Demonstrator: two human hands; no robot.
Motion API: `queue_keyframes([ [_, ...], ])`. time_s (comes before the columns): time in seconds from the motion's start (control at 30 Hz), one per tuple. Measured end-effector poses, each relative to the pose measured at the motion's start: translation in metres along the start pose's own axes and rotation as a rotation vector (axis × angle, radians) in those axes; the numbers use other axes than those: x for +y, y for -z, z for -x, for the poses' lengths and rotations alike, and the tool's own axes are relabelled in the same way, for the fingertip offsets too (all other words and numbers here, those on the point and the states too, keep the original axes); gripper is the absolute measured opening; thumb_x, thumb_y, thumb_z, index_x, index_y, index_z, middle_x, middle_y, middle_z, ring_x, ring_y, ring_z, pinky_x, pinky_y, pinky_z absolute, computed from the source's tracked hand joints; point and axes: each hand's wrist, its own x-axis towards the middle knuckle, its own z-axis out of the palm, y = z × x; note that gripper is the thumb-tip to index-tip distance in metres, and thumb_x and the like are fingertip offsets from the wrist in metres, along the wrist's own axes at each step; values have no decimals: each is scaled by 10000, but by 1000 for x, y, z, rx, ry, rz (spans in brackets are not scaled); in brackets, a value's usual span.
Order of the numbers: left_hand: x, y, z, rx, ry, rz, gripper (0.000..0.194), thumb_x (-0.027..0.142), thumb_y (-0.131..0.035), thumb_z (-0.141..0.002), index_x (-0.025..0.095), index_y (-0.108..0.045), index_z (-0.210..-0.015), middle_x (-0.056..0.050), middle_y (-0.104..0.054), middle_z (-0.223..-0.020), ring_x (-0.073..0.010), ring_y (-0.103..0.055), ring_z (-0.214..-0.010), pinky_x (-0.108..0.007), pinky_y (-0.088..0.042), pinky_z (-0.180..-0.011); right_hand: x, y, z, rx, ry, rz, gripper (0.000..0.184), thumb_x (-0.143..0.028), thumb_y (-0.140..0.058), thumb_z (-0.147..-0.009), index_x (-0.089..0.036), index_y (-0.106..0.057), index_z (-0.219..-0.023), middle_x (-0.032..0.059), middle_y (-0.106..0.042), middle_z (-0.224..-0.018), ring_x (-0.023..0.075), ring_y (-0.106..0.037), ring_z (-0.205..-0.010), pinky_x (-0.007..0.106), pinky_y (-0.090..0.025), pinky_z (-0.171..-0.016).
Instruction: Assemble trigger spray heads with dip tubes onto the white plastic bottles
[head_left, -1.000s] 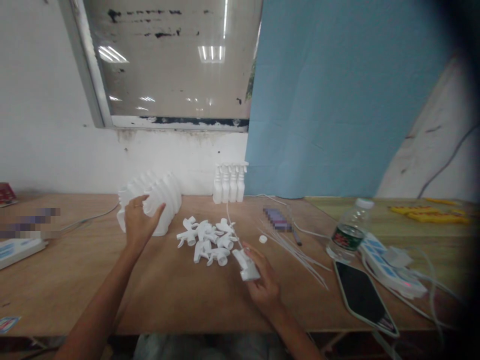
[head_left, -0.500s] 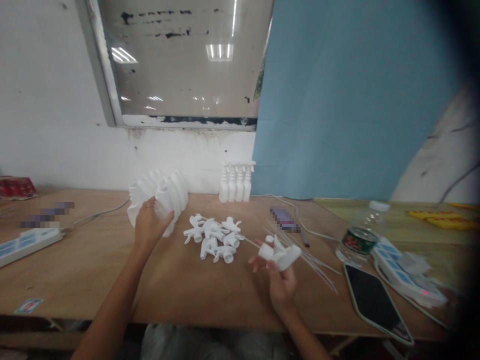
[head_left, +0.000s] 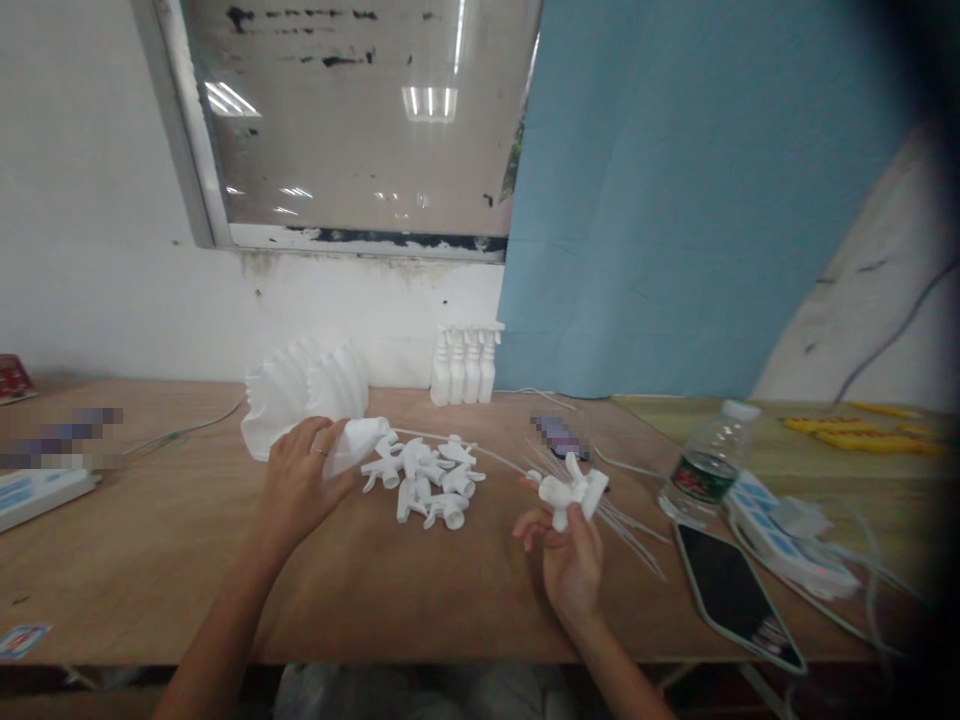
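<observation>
Head view, with clock directions taken from the middle of the pile of spray heads, 12 pointing away from the person. A white bottle (head_left: pixel 358 446) lies tilted at 10 o'clock, its mouth pointing toward 2; the left hand (head_left: pixel 307 485), wearing a ring, is wrapped around it. At 3 o'clock the right hand (head_left: pixel 570 555) pinches a white spray head (head_left: pixel 576 494) between thumb and fingers. The hands are well apart. A thin white tube (head_left: pixel 495 458) runs from the held spray head back toward the bottle's mouth; whether it touches cannot be told. Between the hands, the pile of white spray heads (head_left: pixel 424 475) lies on the brown wooden table (head_left: pixel 375 610). Farther out at 10 o'clock, more white bottles (head_left: pixel 307 385) are packed in rows. Toward 12, four bottles fitted with spray heads (head_left: pixel 463 372) stand upright by the wall. Loose tubes (head_left: pixel 634 541) lie just past 3, near a clear water bottle (head_left: pixel 699 485) and a dark-screened phone (head_left: pixel 739 598).
</observation>
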Motion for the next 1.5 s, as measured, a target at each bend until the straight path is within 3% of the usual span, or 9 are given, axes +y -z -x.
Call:
queue_keyframes([
  [0.33,-1,-5,3,-40,23,-49,553,278,-652,-766,213,-470,-1284,-137,-542,-1227,-318,-475,-1195,-463,-353,-973,-1,1,1,13,13,-2,277,-411,-455,-935,-186,-537,-1074,127,-708,-1015,158,-608,-502,267,-400,-424],
  [0.57,9,-3,-2,-24,-21,-35,531,318,-648,-797,229,-472,-1291,-138,-534,-1253,-322,-445,-1235,-474,-317,-992,0,0,2,9,8,30,250,-398,-491,-917,-171,-558,-1000,119,-709,-989,152,-613,-502,257,-398,-415],
  [0.97,-2,-7,3,-22,-14,-31,575,312,-648,-781,261,-450,-1318,-126,-529,-1248,-319,-453,-1221,-477,-323,-995,0,2,2,18,12,-22,239,-388,-473,-932,-182,-570,-1002,89,-709,-948,141,-606,-484,246,-383,-410],
  [1.23,18,0,3,-106,-138,7,580,267,-651,-740,244,-503,-1300,-129,-527,-1226,-351,-415,-1203,-547,-268,-1030,8,4,3,-24,-14,7,193,-347,-554,-901,-181,-587,-991,74,-710,-887,149,-594,-513,252,-390,-427],
  [1.4,49,6,7,-253,-268,126,654,320,-689,-680,238,-511,-1304,-110,-519,-1179,-346,-390,-1187,-563,-195,-1080,19,7,3,-129,-132,122,180,-337,-653,-843,-159,-645,-814,29,-664,-684,161,-576,-586,282,-444,-548],
  [1.5,70,5,9,-350,-291,193,698,293,-710,-621,245,-520,-1291,-98,-511,-1163,-335,-393,-1164,-540,-219,-1077,24,9,4,-195,-219,171,207,-357,-697,-806,-154,-668,-836,26,-666,-683,169,-575,-617,291,-454,-595],
])
